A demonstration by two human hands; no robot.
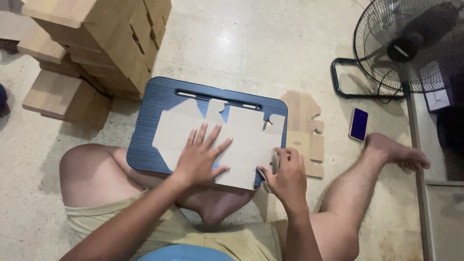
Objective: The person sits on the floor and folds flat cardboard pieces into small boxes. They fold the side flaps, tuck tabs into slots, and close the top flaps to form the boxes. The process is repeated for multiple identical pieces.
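The person is sitting on the floor and working a flat, die-cut cardboard blank (241,140) that is lying unfolded on a dark blue lap board (150,121) across the knees. The left hand (200,157) is pressing down on the blank with its fingers spread, pinning it flat, while the right hand (285,176) is pinching the blank's near right corner flap, its fingers curled around the edge. Judging by this, the folding is only beginning: no wall is standing yet. Another flat blank (304,130) is lying on the floor just beside the board, and a stack of folded cardboard boxes (92,43) is rising at the far left. The pale concrete floor (241,43) is also holding a phone (358,124) and a standing fan (406,43).
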